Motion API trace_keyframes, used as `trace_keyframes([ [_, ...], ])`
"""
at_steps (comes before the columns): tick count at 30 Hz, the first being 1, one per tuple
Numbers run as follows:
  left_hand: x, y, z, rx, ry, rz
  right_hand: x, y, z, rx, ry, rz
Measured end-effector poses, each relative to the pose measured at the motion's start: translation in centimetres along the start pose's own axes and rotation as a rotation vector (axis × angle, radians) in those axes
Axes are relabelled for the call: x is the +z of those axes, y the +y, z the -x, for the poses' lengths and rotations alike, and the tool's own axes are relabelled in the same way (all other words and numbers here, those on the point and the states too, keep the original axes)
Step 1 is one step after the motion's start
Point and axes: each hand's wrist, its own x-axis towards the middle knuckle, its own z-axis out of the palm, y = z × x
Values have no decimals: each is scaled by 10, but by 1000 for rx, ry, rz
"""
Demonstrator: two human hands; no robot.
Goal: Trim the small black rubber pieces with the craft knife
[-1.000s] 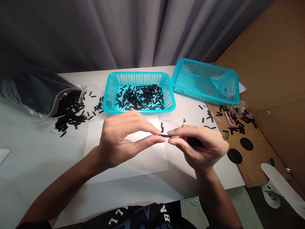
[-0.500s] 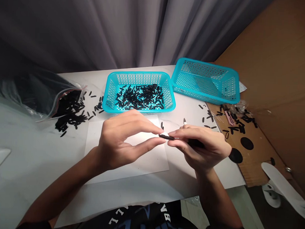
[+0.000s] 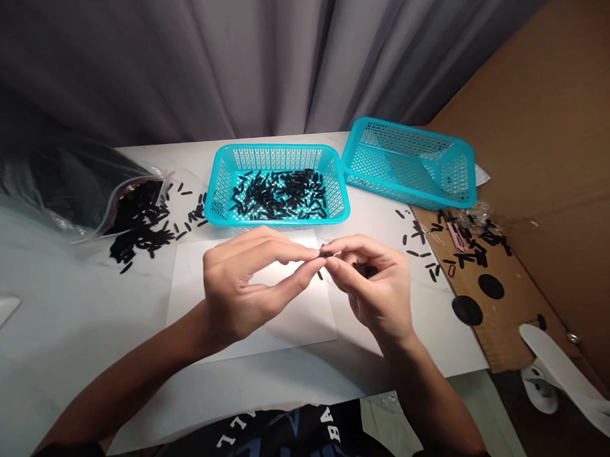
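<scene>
A small black elongated piece point(image 3: 326, 254) is pinched at the fingertips of both hands, above a white sheet of paper point(image 3: 281, 328). My left hand point(image 3: 248, 276) comes from the left, thumb and forefinger closed on one end of the piece. On the other end, thumb and forefinger of my right hand point(image 3: 378, 281) close too. Something dark point(image 3: 364, 269) shows within the curled fingers of my right hand; its kind is unclear. Behind the hands stands a turquoise basket point(image 3: 278, 224), with many similar black pieces inside.
At the right back sits a second turquoise basket point(image 3: 411, 192). A clear zip bag point(image 3: 86, 187) spills black pieces at the left. More pieces, a pink tool point(image 3: 457, 237) and two black discs point(image 3: 491, 286) point(image 3: 467, 311) lie at the right. A grey curtain point(image 3: 271, 61) hangs behind.
My right hand has turned and moved left, closer to my left hand. The pinched piece has shifted slightly up and left. A pointed tip seen above the right hand is no longer visible.
</scene>
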Motion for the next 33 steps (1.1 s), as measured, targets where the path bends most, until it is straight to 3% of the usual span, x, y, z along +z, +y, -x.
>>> trace_keyframes([
  [9,4,-3,3,37,10,-2,10,-2,-2,236,-39,-340],
  [14,4,-1,4,4,56,38,-3,-7,-12,184,88,-396],
  [17,4,-1,5,-42,74,70,-11,-8,-15,144,118,-370],
  [21,4,-1,6,-122,46,108,-8,-4,-7,105,56,-235],
  [28,0,0,3,-7,12,51,-6,-3,3,-33,14,17],
  [33,-2,1,2,19,22,72,-8,-10,4,-131,53,125],
])
